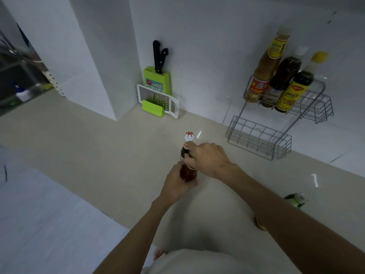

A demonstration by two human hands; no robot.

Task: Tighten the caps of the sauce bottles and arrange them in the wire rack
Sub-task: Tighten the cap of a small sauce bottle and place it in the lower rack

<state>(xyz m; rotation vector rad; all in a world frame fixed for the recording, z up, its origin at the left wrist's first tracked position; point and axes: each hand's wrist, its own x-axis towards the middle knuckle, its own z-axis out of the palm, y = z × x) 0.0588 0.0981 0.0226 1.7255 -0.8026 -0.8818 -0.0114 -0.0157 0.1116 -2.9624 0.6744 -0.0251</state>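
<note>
A dark sauce bottle (pixel 187 172) with a white and red cap (pixel 189 136) stands upright on the beige counter in the middle of the head view. My left hand (pixel 176 183) wraps its lower body. Higher up, my right hand (pixel 209 160) grips its neck just under the cap. At the right, against the wall, stands a two-tier wire rack (pixel 258 139). Its upper tier holds three bottles: an orange-brown one (pixel 264 70), a dark one (pixel 284 80) and a yellow-capped one (pixel 296 89). The lower tier holds nothing.
Beside my right forearm a green-labelled bottle (pixel 296 200) and a partly hidden yellowish one (pixel 260 224) stand on the counter. A green knife block with black-handled knives (pixel 158 76) and a white grater (pixel 158 99) lean in the wall corner. A dish rack (pixel 17 62) sits far left.
</note>
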